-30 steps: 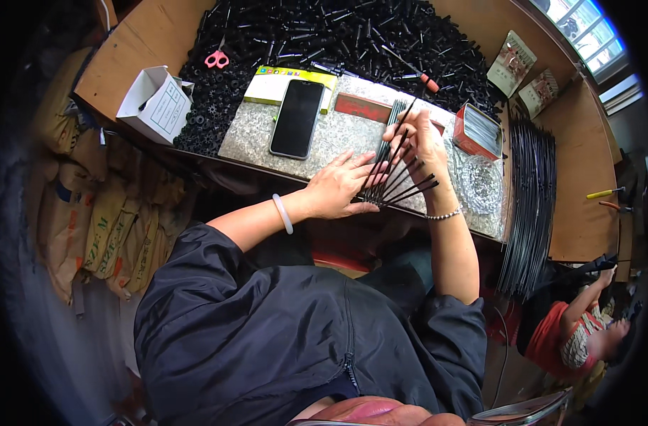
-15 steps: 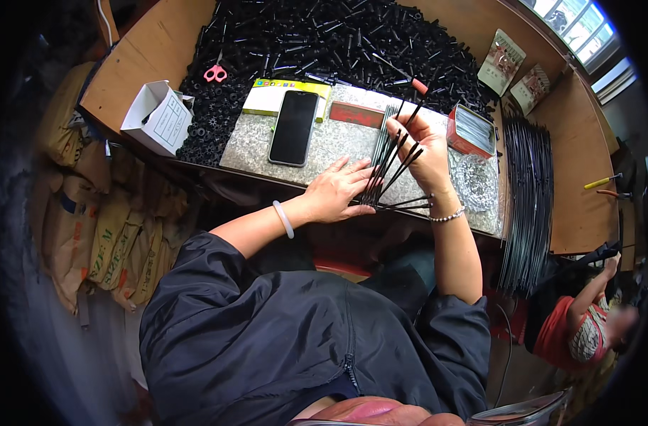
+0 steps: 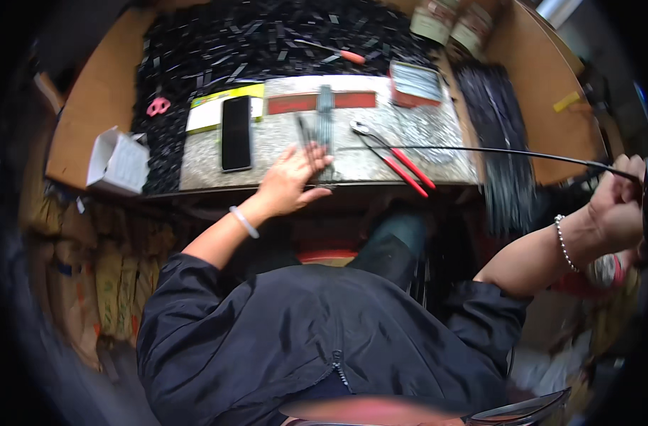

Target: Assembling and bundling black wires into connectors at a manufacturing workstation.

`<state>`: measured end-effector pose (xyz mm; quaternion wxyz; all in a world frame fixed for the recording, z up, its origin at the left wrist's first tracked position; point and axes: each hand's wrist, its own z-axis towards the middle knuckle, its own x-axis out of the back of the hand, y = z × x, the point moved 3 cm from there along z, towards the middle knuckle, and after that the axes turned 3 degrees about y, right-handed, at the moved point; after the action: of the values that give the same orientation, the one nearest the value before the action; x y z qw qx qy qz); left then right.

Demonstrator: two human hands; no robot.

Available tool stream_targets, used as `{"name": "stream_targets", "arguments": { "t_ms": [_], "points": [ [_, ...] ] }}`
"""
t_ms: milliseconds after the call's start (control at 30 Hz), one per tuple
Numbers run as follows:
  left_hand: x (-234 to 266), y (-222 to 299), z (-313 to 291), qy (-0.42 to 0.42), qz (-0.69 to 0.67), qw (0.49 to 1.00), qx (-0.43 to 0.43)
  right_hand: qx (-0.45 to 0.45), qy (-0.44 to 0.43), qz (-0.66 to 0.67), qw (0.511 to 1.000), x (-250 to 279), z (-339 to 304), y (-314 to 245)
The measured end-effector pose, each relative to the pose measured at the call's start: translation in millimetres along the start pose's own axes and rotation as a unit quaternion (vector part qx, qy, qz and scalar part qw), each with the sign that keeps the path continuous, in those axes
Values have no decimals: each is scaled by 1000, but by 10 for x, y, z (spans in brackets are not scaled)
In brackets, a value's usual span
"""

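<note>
My left hand point(image 3: 294, 179) lies at the near edge of the grey work surface point(image 3: 273, 135), fingers outstretched over several thin dark rods point(image 3: 307, 135). Its thumb is held apart. Alongside its fingertips stands a bundle of thin silvery-green rods point(image 3: 325, 117), lying across a red bar point(image 3: 288, 103). Far out to the right, my right hand point(image 3: 617, 202) is closed around the end of a long thin black rod point(image 3: 480, 150). That rod stretches leftward over the work surface, above red-handled pliers point(image 3: 400, 167). The right fingers are partly blurred at the rim.
A phone point(image 3: 236, 135) lies by a yellow-white box point(image 3: 199, 113). Behind is a heap of small black parts point(image 3: 231, 42) with pink scissors point(image 3: 158, 106) and an orange-handled tool point(image 3: 351, 57). A red tin point(image 3: 415, 91), long black rods point(image 3: 498, 128) and a white carton point(image 3: 118, 162) flank the surface.
My right hand has swung from the work surface out to the far right, with a long black rod now in it. The red-handled pliers have come into sight. The whole view has shifted.
</note>
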<state>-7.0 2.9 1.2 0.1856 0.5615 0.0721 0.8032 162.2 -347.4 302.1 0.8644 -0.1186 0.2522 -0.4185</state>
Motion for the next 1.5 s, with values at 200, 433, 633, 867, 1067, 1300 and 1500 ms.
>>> {"name": "stream_targets", "arguments": {
  "t_ms": [200,433,633,867,1067,1300,1500],
  "points": [
    [-8,105,160,-41,31,997,-63,-7,-45,-331,943,126,-602,-553],
    [-168,211,338,-131,90,979,-124,-311,-142,-439,831,392,-2166,63],
    [-245,202,381,-97,63,980,-160,-393,-225,-630,631,1487,-3947,190],
    [-187,275,349,-109,42,986,-122,-600,-221,-632,437,2254,-5877,514],
    [-154,205,246,-106,72,986,-109,-642,-335,-519,454,1493,-4563,683],
    [-111,226,288,-92,51,986,-129,-218,-111,-648,721,1068,-1978,534],
    [-98,282,352,-94,58,985,-132,-192,-105,-843,492,2307,-1559,1412]
  ]
}}
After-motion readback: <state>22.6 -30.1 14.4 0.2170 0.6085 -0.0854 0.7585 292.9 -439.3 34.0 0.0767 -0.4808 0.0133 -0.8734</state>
